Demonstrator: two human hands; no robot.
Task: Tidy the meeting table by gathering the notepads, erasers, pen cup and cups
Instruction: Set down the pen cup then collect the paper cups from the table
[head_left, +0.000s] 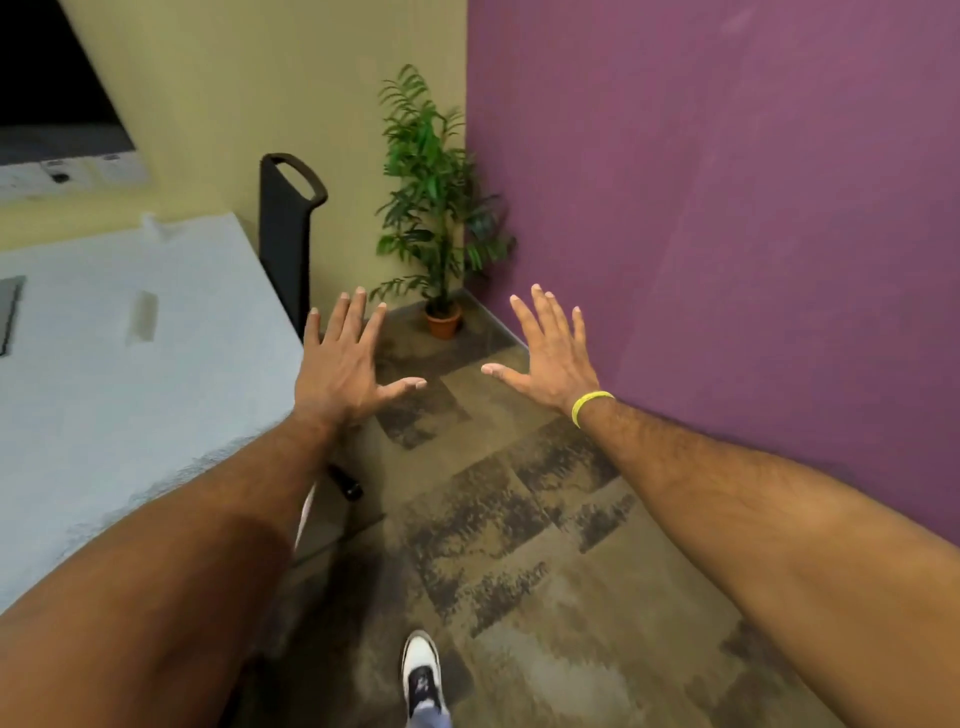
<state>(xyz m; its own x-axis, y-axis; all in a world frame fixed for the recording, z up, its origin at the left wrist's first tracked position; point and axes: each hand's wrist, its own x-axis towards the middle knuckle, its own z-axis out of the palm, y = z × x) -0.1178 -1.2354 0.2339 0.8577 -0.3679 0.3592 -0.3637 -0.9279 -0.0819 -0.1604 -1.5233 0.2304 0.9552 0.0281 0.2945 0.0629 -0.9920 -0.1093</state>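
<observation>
You hold both arms stretched out ahead of you over the mottled brown-and-tan carpet floor, palms down. Your left hand has its grip fully spread, fingers fanned and thumb out to the side, with nothing in it; it hangs just past the near edge of the pale white tabletop. Your right hand is spread just as wide and is likewise empty, with a thin yellow band around its wrist. The two hands are level with each other and apart, thumbs pointing toward one another.

The tabletop lies to your left. On it you can make out only a blurred small pale rectangular shape and a grey inset panel at the left edge; whether the pale shape is a notepad or eraser cannot be told. No cups or pen cup show.

A black chair back stands at the table's far corner. A green potted plant in a terracotta pot sits in the corner where the beige wall meets the purple wall. One white-and-black shoe shows below.
</observation>
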